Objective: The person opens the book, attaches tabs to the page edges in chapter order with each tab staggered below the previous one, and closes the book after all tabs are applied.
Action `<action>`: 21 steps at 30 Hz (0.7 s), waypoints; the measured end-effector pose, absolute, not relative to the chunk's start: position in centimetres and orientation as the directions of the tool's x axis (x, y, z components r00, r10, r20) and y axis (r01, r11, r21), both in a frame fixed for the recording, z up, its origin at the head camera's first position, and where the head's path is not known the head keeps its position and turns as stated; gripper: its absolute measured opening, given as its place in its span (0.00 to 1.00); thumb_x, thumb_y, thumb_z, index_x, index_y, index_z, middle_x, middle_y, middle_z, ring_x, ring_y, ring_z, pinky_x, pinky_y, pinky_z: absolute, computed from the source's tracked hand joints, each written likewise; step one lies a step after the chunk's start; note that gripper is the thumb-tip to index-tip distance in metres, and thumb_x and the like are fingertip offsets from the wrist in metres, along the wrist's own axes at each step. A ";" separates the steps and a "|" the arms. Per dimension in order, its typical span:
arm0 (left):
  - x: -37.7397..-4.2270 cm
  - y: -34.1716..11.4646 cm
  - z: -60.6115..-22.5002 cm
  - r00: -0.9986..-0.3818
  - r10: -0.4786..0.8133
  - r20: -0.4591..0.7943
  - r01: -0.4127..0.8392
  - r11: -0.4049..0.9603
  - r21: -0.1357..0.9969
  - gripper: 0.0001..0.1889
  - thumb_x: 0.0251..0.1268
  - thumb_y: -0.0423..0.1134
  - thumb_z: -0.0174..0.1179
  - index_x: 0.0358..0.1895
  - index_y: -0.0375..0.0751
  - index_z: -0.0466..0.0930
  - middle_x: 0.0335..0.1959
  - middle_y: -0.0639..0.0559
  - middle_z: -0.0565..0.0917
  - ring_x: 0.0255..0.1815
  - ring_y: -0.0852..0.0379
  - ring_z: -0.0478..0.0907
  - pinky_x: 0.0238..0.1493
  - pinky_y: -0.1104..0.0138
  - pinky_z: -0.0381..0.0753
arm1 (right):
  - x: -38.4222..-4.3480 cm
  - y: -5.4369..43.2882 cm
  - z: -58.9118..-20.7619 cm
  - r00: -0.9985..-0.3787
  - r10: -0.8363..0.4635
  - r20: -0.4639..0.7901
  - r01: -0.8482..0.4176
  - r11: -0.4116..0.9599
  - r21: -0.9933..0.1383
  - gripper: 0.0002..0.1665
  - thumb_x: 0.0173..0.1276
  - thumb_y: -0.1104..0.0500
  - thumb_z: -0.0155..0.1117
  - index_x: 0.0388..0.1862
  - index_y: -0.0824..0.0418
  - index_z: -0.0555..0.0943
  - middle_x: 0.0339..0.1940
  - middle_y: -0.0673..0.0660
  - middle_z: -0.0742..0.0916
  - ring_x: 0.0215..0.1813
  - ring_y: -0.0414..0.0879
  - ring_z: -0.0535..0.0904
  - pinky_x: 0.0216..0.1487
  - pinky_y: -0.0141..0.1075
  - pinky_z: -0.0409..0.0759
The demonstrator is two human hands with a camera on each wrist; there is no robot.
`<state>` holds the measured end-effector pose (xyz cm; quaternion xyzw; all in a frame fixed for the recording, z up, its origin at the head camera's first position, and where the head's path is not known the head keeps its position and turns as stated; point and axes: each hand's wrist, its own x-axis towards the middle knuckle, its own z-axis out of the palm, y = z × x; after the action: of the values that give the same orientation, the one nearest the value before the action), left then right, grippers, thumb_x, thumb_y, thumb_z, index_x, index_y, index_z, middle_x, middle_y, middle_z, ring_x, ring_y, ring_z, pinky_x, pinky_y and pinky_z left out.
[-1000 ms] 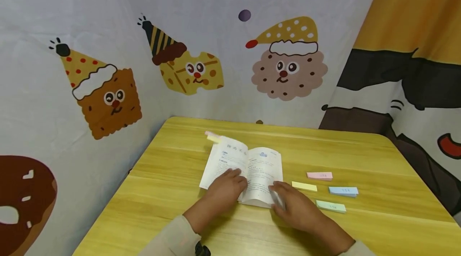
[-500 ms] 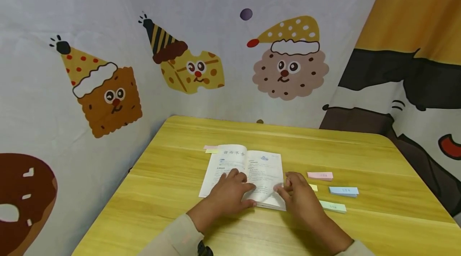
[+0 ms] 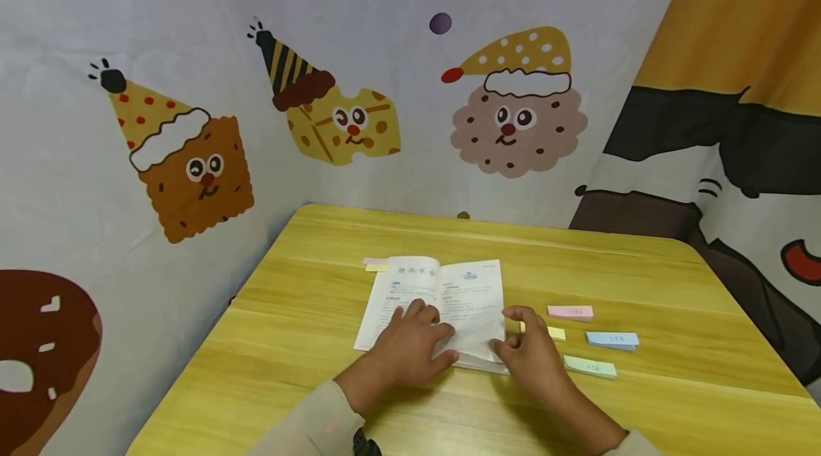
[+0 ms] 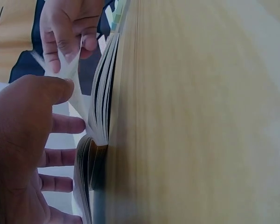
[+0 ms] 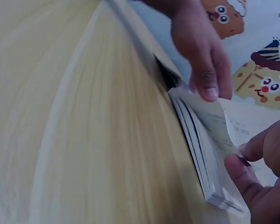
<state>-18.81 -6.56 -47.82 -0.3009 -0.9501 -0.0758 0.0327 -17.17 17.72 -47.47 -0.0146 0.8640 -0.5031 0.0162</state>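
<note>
An open book [image 3: 471,292] with printed pages lies on the wooden table. Pink [image 3: 375,261] and yellow [image 3: 376,268] sticky tabs stick out from its upper left edge. My left hand [image 3: 410,345] rests with spread fingers over the lower middle of the book, around the spine. At the lower right edge, my right hand [image 3: 532,356] pinches a page [image 5: 217,116] between thumb and fingers. That page is lifted clear of the stack below, as the right wrist view shows. From the left wrist view, the raised page [image 4: 74,88] runs up to the right hand's fingertips.
Right of the book lie a pink strip pad [image 3: 570,313], a blue one [image 3: 612,340], a green one [image 3: 590,367] and a yellow one [image 3: 554,333], partly behind the right hand. A cartoon-printed cloth [image 3: 410,185] hangs behind the table [image 3: 308,370].
The book, partly raised a second ago, now lies flatter. My left hand has spread across the spine. My right hand has taken hold of a page at the right edge and lifted it.
</note>
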 end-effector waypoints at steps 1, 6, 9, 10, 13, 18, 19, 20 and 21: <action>-18.8 -6.6 -47.8 -0.818 0.566 0.106 0.575 0.808 0.127 0.23 0.73 0.66 0.52 0.61 0.62 0.82 0.54 0.58 0.77 0.60 0.53 0.68 0.60 0.40 0.72 | -17.2 17.8 -47.4 -0.998 -0.044 -0.042 0.018 0.456 -0.890 0.38 0.64 0.69 0.72 0.70 0.64 0.65 0.59 0.68 0.73 0.26 0.45 0.75 0.21 0.34 0.73; -18.8 -6.9 -47.5 -0.821 0.560 0.110 0.570 0.809 0.142 0.24 0.75 0.64 0.52 0.64 0.58 0.81 0.56 0.57 0.78 0.61 0.53 0.69 0.60 0.45 0.73 | -17.5 18.2 -47.2 -0.989 -0.042 -0.141 0.120 0.329 -0.937 0.49 0.65 0.69 0.70 0.79 0.63 0.55 0.67 0.70 0.70 0.37 0.50 0.80 0.33 0.38 0.83; -18.8 -7.2 -47.3 -0.829 0.531 0.176 0.557 0.812 0.176 0.27 0.77 0.55 0.52 0.72 0.49 0.72 0.59 0.53 0.79 0.62 0.51 0.72 0.60 0.51 0.75 | -17.6 18.5 -47.2 -0.985 -0.029 -0.173 0.157 0.288 -0.945 0.49 0.64 0.69 0.71 0.79 0.64 0.56 0.66 0.72 0.73 0.44 0.54 0.82 0.40 0.43 0.86; -18.9 -7.3 -47.3 -0.831 0.509 0.224 0.550 0.811 0.199 0.29 0.77 0.51 0.53 0.76 0.46 0.67 0.60 0.50 0.78 0.61 0.51 0.73 0.57 0.54 0.77 | -17.6 18.6 -47.2 -0.984 -0.024 -0.175 0.160 0.292 -0.943 0.49 0.63 0.69 0.72 0.79 0.65 0.56 0.65 0.72 0.74 0.45 0.54 0.83 0.41 0.43 0.86; -18.9 -7.4 -47.3 -0.814 0.410 0.412 0.533 0.809 0.248 0.41 0.70 0.41 0.58 0.81 0.40 0.49 0.66 0.40 0.71 0.60 0.46 0.74 0.43 0.60 0.83 | -17.5 18.7 -47.3 -0.985 -0.010 -0.171 0.157 0.345 -0.925 0.50 0.62 0.67 0.74 0.78 0.66 0.58 0.63 0.71 0.76 0.45 0.53 0.82 0.40 0.42 0.85; -18.9 -7.3 -47.3 -0.773 0.287 0.566 0.417 0.902 0.111 0.51 0.59 0.37 0.68 0.83 0.55 0.47 0.76 0.30 0.53 0.72 0.31 0.60 0.52 0.48 0.81 | -17.4 18.9 -47.4 -0.987 -0.021 -0.159 0.138 0.385 -0.912 0.49 0.63 0.66 0.74 0.78 0.67 0.58 0.63 0.72 0.75 0.44 0.52 0.82 0.39 0.42 0.84; -18.9 -7.3 -47.2 -0.788 0.299 0.538 0.389 0.919 0.060 0.51 0.59 0.37 0.70 0.83 0.60 0.50 0.78 0.30 0.50 0.76 0.28 0.54 0.61 0.42 0.75 | -17.4 18.9 -47.4 -0.987 -0.021 -0.158 0.139 0.379 -0.915 0.49 0.63 0.67 0.74 0.78 0.66 0.58 0.63 0.72 0.75 0.44 0.52 0.82 0.40 0.42 0.85; -18.8 -7.4 -47.1 -0.802 0.329 0.499 0.378 0.926 -0.002 0.50 0.60 0.36 0.71 0.83 0.63 0.52 0.79 0.31 0.49 0.78 0.27 0.48 0.67 0.38 0.66 | -17.3 18.9 -47.5 -0.987 -0.020 -0.158 0.139 0.375 -0.917 0.48 0.63 0.67 0.73 0.78 0.66 0.58 0.63 0.73 0.76 0.44 0.52 0.82 0.40 0.42 0.85; -18.8 -7.4 -47.0 -0.814 0.373 0.445 0.390 0.919 -0.057 0.48 0.61 0.35 0.71 0.82 0.66 0.56 0.81 0.34 0.49 0.80 0.28 0.44 0.71 0.35 0.57 | -17.3 18.9 -47.5 -0.988 -0.015 -0.157 0.140 0.373 -0.917 0.48 0.64 0.67 0.73 0.78 0.66 0.59 0.63 0.73 0.76 0.45 0.52 0.83 0.40 0.42 0.85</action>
<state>-18.76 -7.37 -46.98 -0.2004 -0.9521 -0.0183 0.2301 -17.30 18.89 -47.49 0.0378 0.8255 -0.5588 0.0694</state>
